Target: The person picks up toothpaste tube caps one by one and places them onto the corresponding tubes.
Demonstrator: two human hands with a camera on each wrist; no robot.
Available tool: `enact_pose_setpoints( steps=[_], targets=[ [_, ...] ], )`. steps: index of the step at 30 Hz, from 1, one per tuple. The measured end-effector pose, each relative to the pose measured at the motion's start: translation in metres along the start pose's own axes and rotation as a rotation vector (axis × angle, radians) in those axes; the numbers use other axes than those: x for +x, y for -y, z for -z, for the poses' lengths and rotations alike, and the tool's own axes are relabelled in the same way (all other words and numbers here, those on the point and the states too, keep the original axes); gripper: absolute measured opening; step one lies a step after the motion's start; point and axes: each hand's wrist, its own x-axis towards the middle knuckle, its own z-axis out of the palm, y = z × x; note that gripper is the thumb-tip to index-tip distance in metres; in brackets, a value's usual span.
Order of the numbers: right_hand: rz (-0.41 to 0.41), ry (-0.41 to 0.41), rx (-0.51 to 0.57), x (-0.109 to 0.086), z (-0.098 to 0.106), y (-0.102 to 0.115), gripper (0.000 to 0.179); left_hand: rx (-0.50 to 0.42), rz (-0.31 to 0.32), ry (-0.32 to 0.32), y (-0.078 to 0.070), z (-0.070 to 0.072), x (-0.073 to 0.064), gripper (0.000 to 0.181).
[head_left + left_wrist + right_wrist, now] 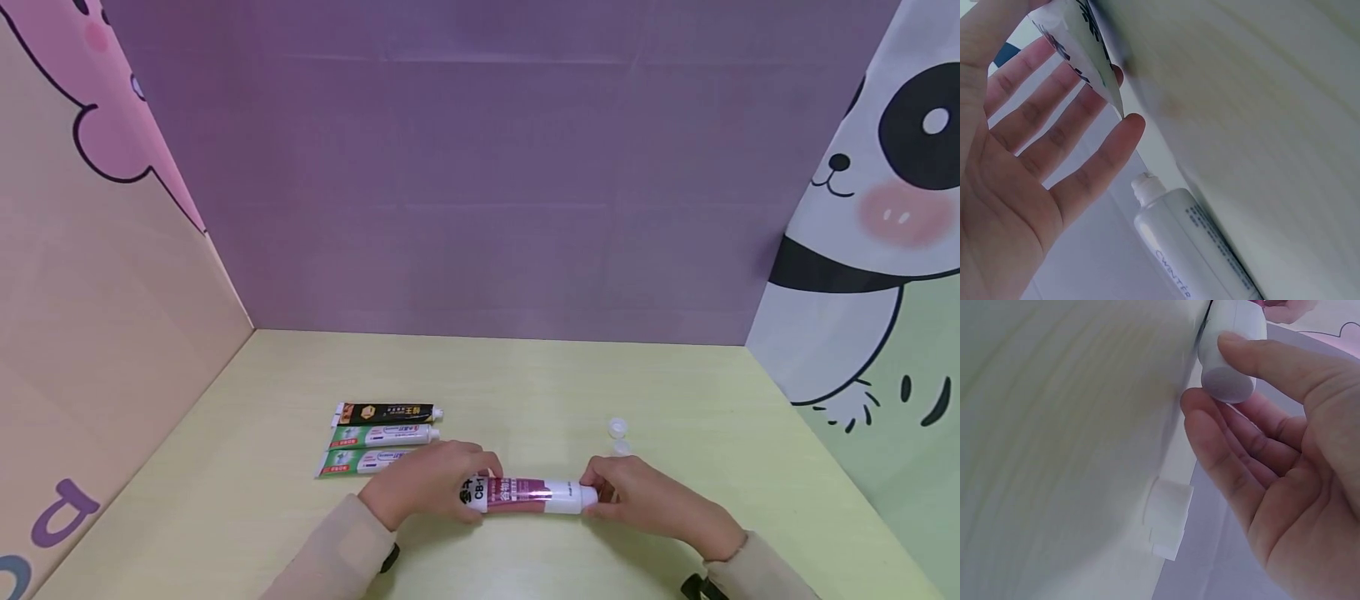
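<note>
A pink-and-white toothpaste tube [517,495] lies sideways between both hands, low over the table. My left hand [438,482] holds its flat tail end, which shows between thumb and fingers in the left wrist view. At the other end, my right hand [656,504] pinches the white cap [1229,384] with thumb and fingertips. Left of the hands, a black toothpaste tube [386,414] and two green-and-white toothpaste tubes [380,436] lie in a row. The lower green one is partly hidden by the left hand. One tube [1179,244] shows a bare nozzle in the left wrist view.
Two white caps [617,427] stand on the pale wooden table [525,375] beyond my right hand. A purple panel [487,167] closes off the back, with cartoon-printed panels [862,250] at the sides.
</note>
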Motion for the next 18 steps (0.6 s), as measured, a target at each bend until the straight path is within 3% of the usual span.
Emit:
enact_pose_setpoints(
  steps=[18],
  targets=[
    [-0.009, 0.003, 0.013, -0.002, 0.001, -0.0028, 0.027, -0.031, 0.032, 0.013, -0.0036, 0.0003, -0.0009, 0.05]
  ],
)
